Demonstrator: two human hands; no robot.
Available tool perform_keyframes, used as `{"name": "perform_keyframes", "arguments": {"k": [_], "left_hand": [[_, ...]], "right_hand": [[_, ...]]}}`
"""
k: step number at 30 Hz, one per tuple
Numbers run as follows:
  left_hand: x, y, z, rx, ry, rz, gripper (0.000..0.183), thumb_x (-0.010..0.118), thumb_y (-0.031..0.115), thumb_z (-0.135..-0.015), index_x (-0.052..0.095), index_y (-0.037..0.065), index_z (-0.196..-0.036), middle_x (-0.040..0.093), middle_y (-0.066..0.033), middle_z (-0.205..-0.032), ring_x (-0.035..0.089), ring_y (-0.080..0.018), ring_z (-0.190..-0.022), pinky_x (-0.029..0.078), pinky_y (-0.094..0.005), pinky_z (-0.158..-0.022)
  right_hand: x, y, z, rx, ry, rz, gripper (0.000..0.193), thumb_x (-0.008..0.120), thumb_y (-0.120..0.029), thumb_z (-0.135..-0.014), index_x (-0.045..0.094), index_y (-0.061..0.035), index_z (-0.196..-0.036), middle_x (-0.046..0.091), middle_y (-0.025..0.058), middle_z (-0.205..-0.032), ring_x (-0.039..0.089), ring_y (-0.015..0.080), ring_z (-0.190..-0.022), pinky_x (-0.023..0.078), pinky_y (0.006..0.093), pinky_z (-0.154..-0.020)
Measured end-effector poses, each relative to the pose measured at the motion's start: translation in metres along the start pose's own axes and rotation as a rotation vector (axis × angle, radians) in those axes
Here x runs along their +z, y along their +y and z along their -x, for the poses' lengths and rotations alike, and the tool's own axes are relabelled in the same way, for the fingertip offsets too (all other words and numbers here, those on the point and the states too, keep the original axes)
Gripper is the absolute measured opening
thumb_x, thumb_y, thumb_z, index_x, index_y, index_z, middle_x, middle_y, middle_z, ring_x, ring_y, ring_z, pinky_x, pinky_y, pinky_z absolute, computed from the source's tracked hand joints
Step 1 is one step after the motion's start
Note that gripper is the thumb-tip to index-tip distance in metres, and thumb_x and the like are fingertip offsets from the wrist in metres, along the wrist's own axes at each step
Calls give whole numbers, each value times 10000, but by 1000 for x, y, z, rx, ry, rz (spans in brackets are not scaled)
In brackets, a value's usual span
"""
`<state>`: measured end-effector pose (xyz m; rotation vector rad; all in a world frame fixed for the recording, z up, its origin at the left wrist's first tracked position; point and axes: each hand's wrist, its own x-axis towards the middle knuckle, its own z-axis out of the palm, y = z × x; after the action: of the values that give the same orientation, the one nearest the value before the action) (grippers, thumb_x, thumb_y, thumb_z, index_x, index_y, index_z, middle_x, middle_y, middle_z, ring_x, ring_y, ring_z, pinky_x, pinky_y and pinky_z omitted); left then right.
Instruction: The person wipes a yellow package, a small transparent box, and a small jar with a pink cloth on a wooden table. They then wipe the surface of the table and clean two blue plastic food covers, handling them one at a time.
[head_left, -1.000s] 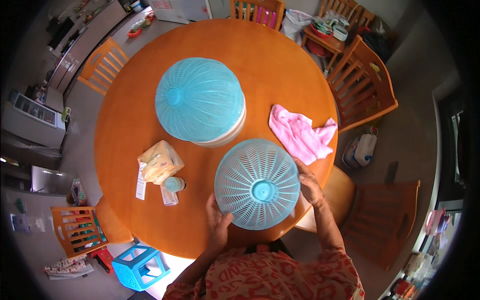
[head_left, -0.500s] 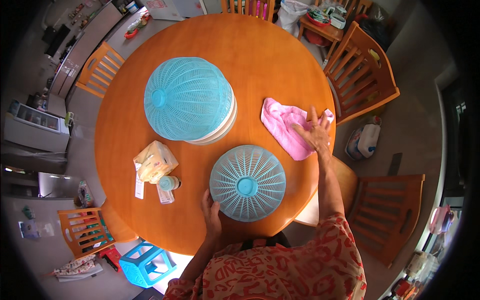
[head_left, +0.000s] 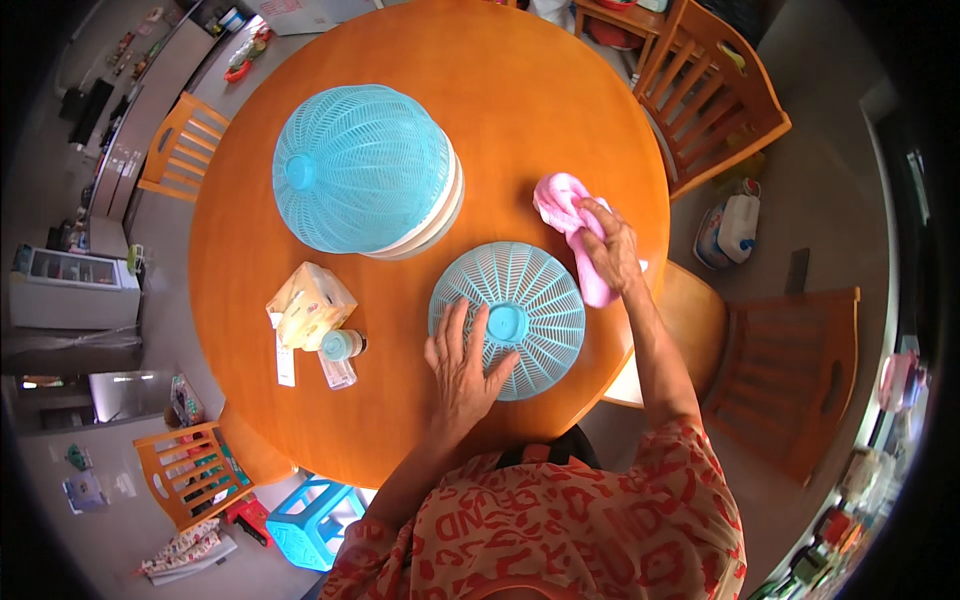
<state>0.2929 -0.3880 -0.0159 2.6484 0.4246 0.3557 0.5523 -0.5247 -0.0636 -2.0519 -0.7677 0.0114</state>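
Observation:
A small blue slatted plastic dome cover (head_left: 545, 350) sits on the round wooden table close in front of me. My left hand (head_left: 465, 375) lies on its near left side with the fingers spread, not gripping it. To the right of the cover, my right hand (head_left: 610, 250) grips a bunched pink cloth (head_left: 562, 200) against the tabletop. Part of the cloth is hidden under that hand. A larger blue mesh dome cover (head_left: 365, 165) stands farther off to the left, with pale rims showing under its right edge.
On the left of the table (head_left: 480, 110) are a pack of tissues (head_left: 312, 300), a small jar (head_left: 342, 346) and a clear flat packet (head_left: 340, 375). Wooden chairs (head_left: 700, 90) stand around the table. A blue stool (head_left: 310, 525) is at lower left, a white jug (head_left: 730, 225) on the floor at right.
My left hand has moved from the table beside the small cover onto its top. My right hand has closed on the spread-out pink cloth and gathered it into a bunch.

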Motion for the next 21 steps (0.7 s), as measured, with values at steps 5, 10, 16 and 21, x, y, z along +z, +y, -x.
{"name": "perform_keyframes", "arguments": {"k": [5,10,16,21], "left_hand": [[10,10,-5,56,29,-87,759,631,468,-841,399,7,-1398,304,-194,-1505,243,-377,-1398,181,-551,-1065],[5,0,32,117,40,-87,700,577,469,-854,457,-5,-1354,338,-180,-1496,244,-367,-1398,165,-544,-1073],[-2,-8,46,174,57,-72,680,613,426,-831,459,36,-1365,359,-171,-1481,283,-360,-1367,193,-511,-1072],[2,-10,50,147,67,-68,726,677,404,-783,438,66,-1380,360,-149,-1479,283,-362,-1366,202,-528,-1074]], "right_hand": [[-5,-104,111,-168,55,330,491,728,-235,-733,632,-210,-1214,568,212,-1096,599,361,-884,530,434,-715],[2,-140,160,-100,39,330,443,754,-173,-702,660,-174,-1136,537,116,-1238,555,333,-933,522,413,-753],[15,-132,107,-8,-22,397,381,678,-212,-792,646,-204,-1171,576,31,-1269,596,348,-913,533,416,-776],[30,-114,71,9,-103,357,320,609,-242,-861,639,-275,-1178,581,29,-1270,606,358,-944,540,418,-785]]}}
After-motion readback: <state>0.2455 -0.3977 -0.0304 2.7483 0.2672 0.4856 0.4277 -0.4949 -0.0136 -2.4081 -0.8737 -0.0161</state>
